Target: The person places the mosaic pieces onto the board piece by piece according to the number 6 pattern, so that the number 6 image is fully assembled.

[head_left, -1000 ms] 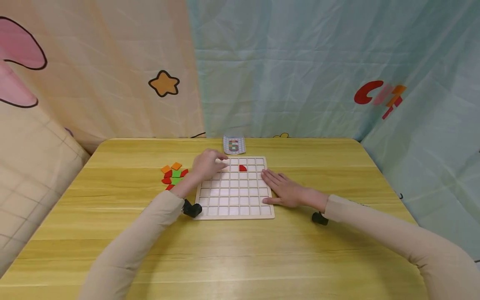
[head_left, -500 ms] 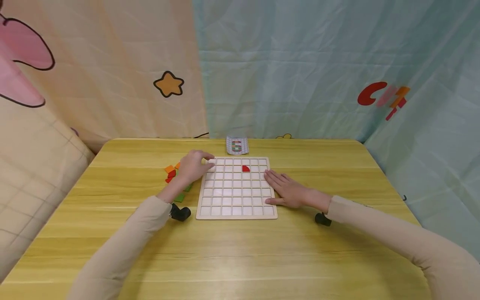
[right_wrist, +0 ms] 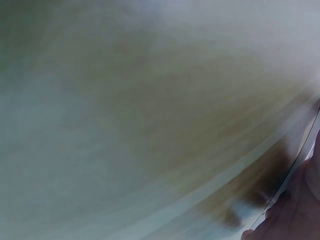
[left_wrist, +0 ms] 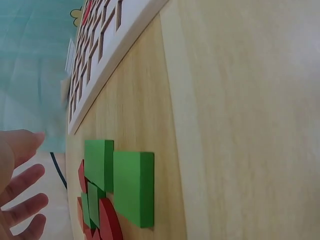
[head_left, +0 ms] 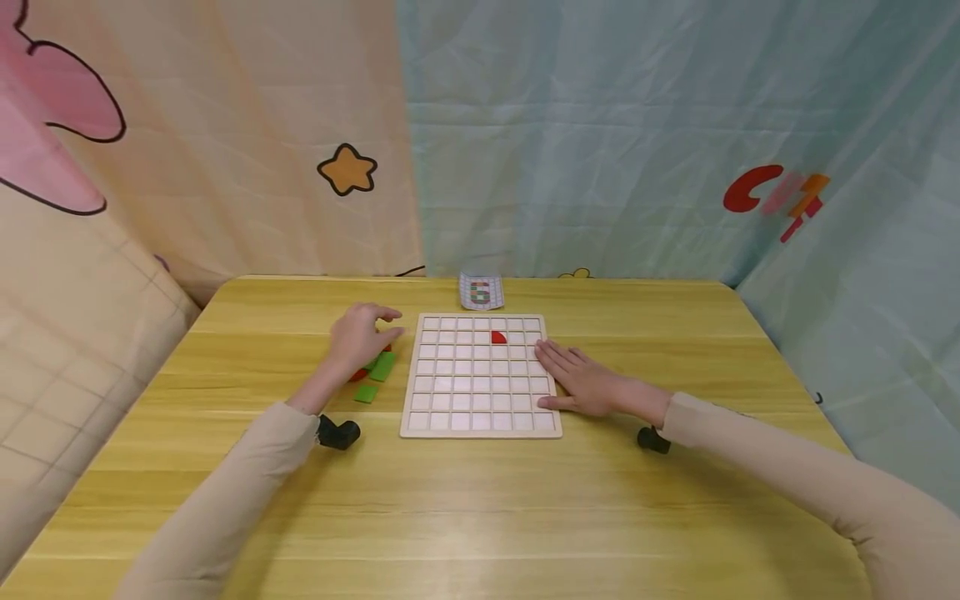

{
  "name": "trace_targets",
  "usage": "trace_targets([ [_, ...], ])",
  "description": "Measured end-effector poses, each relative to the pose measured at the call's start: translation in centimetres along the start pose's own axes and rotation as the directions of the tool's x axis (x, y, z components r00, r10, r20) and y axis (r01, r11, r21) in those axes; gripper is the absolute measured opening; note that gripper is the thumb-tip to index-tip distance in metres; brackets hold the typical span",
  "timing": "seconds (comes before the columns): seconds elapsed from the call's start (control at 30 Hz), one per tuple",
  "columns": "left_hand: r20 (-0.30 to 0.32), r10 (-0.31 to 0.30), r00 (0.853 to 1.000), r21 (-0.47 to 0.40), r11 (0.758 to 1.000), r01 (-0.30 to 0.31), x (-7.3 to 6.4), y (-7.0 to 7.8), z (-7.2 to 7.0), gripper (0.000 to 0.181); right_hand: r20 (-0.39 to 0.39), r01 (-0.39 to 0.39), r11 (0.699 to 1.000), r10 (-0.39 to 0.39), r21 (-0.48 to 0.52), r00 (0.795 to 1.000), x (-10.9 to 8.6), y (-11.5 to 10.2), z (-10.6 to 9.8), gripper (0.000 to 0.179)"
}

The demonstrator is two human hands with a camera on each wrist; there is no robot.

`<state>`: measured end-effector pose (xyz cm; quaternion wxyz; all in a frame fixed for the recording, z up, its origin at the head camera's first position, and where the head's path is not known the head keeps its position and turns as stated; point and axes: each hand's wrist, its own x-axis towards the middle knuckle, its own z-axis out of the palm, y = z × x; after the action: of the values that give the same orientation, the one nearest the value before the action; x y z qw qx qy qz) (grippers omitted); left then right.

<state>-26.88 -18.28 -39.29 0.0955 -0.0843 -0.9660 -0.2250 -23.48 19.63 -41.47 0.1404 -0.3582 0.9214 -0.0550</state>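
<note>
A white grid board (head_left: 450, 422) lies flat on the table, with one red quarter-circle piece (head_left: 498, 337) in a cell of its upper part. My left hand (head_left: 356, 337) hovers over the pile of pieces left of the board, thumb and fingers apart, nothing between them. Green square tiles (left_wrist: 134, 187) and red curved pieces (left_wrist: 109, 220) show below it in the left wrist view; the hand hides part of the pile in the head view. My right hand (head_left: 587, 385) rests on the board's right edge with fingers spread straight.
A small pattern card (head_left: 481, 292) with a coloured figure lies behind the board near the table's back edge. Curtains (head_left: 562, 167) hang behind the table. A black wrist camera (head_left: 339, 433) is worn on my left wrist, close above the tabletop.
My left hand has moved left from the board's upper left to above the pile. The right hand stays on the edge. The whole head view has shifted slightly.
</note>
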Motion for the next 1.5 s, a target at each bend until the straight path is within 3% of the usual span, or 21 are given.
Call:
trace_targets([
  [0.53,-0.053,-0.096,0.994,-0.074,0.993,0.092,-0.9,-3.4,-0.8,0.040,-0.028,0.012,1.000,-0.011,0.013,1.000,-0.2,0.6,0.6,0.088],
  [0.77,-0.004,-0.166,0.986,-0.050,0.985,0.166,-1.0,-3.7,-1.1,0.049,-0.015,-0.003,1.000,0.003,-0.001,1.000,-0.3,0.4,0.3,0.087],
  [1.07,0.077,-0.205,0.976,-0.027,0.978,0.208,-0.6,-4.2,-0.7,0.051,-0.019,-0.002,1.000,0.002,-0.007,1.000,-0.2,0.7,0.4,0.087],
  [1.5,0.096,-0.249,0.964,0.043,0.968,0.246,-0.2,-4.3,-0.5,0.045,-0.018,0.017,1.000,-0.017,-0.008,1.000,0.0,0.2,0.2,0.086],
])
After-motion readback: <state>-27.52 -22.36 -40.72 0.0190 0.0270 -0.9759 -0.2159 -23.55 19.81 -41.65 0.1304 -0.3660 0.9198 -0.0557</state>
